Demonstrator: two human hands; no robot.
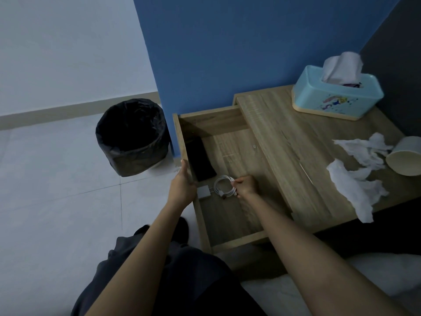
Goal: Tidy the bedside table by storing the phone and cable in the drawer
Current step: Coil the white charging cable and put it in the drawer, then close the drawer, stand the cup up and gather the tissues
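Holding coiled white cable inside open wooden drawer.
Right hand pinching the coil; left hand gripping drawer front; flat black phone lying just beside.

Drawer pulled open beside tabletop. Your left hand grips drawer front edge. Your right hand pinches coiled white cable low over drawer floor; white adapter just beside coil. Black phone lies flat inside along front wall. On tabletop: tissue box, crumpled tissues, tipped cup. Black-lined bin on floor.
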